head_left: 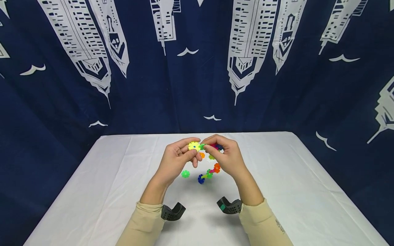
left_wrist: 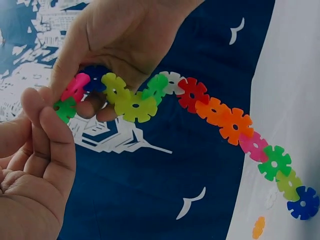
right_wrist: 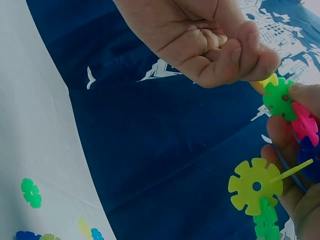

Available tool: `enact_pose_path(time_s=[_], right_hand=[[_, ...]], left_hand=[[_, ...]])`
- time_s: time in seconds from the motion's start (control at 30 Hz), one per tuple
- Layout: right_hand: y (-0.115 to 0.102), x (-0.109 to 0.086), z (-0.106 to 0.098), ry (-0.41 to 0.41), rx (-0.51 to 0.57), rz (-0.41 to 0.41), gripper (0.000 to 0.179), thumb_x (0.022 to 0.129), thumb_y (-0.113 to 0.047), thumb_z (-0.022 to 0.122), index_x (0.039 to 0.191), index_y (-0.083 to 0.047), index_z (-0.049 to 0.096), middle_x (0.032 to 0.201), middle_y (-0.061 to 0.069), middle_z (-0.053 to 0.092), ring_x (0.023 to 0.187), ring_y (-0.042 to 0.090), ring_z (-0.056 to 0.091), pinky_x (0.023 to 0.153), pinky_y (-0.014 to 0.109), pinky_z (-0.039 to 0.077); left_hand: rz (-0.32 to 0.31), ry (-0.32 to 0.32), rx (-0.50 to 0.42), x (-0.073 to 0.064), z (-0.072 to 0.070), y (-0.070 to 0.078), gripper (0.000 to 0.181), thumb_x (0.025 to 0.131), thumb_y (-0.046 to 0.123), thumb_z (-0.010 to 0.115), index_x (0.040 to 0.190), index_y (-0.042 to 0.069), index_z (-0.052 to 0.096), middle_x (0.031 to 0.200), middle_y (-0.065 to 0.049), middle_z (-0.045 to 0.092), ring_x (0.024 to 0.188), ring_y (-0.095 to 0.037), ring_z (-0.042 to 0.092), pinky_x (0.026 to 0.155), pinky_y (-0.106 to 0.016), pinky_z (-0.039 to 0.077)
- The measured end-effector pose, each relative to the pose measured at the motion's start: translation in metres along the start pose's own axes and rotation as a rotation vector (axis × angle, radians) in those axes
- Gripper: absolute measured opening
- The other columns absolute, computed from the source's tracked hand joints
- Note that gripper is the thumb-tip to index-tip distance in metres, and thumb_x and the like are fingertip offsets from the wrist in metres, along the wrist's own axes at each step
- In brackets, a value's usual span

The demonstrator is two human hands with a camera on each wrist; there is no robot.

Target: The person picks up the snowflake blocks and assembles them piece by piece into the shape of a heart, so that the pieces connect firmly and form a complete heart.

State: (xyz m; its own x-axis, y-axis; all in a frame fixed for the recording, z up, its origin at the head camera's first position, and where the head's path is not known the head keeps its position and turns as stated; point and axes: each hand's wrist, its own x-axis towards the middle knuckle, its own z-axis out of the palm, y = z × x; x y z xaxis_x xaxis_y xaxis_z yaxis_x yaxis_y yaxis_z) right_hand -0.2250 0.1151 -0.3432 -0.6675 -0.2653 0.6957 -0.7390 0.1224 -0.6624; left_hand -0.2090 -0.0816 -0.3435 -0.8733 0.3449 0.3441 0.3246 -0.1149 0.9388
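Note:
My left hand (head_left: 176, 159) pinches a yellow notched plastic disc (head_left: 194, 146) between thumb and fingers. Right beside it, my right hand (head_left: 227, 155) grips the green end disc (right_wrist: 279, 99) of a long chain of interlocked snowflake discs. The yellow disc's edge is right at the green disc, mostly behind the left fingers in the right wrist view. Past the green disc come a pink disc (right_wrist: 304, 124) and a blue one (left_wrist: 95, 79) inside the right hand. From there the chain hangs through yellow, red (left_wrist: 193, 95) and orange discs to a blue end disc (left_wrist: 303, 203).
A loose green disc (head_left: 185, 174) lies on the white-covered table (head_left: 123, 191), left of the chain's tail. A small orange disc (left_wrist: 258, 227) lies there too. Behind the table hangs a dark blue curtain (head_left: 191, 92) with white building prints.

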Motion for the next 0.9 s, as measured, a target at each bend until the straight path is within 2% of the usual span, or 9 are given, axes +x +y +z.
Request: enact_pose_path(time_s=[0.23, 0.57, 0.9], right_hand=[[-0.0023, -0.0006, -0.0013, -0.001, 0.030, -0.023, 0.003, 0.091, 0.000, 0.068, 0.090, 0.002, 0.070, 0.094, 0.016, 0.074, 0.088, 0.011, 0.068, 0.077, 0.023, 0.058], [-0.0005, -0.0001, -0.0024, -0.034, 0.025, -0.067, 0.002, 0.089, 0.000, 0.071, 0.089, 0.002, 0.071, 0.094, 0.015, 0.074, 0.087, 0.013, 0.068, 0.076, 0.022, 0.057], [0.0020, -0.0002, 0.0006, 0.005, 0.030, -0.058, 0.004, 0.090, 0.000, 0.071, 0.090, 0.003, 0.072, 0.092, 0.016, 0.074, 0.087, 0.011, 0.068, 0.075, 0.021, 0.057]], left_hand=[[-0.003, 0.001, -0.029, -0.0007, 0.0031, 0.0040, 0.034, 0.097, -0.001, 0.058, 0.131, -0.001, 0.057, 0.077, -0.002, 0.070, 0.057, -0.012, 0.060, 0.082, -0.026, 0.056], [-0.032, -0.001, -0.009, -0.0032, 0.0025, 0.0082, 0.034, 0.096, -0.003, 0.057, 0.130, -0.002, 0.059, 0.074, -0.001, 0.069, 0.056, -0.011, 0.059, 0.076, -0.025, 0.056], [-0.052, 0.027, -0.029, -0.0019, 0.0077, 0.0053, 0.034, 0.097, 0.000, 0.059, 0.131, -0.001, 0.058, 0.076, -0.003, 0.069, 0.057, -0.012, 0.061, 0.070, -0.023, 0.057]])
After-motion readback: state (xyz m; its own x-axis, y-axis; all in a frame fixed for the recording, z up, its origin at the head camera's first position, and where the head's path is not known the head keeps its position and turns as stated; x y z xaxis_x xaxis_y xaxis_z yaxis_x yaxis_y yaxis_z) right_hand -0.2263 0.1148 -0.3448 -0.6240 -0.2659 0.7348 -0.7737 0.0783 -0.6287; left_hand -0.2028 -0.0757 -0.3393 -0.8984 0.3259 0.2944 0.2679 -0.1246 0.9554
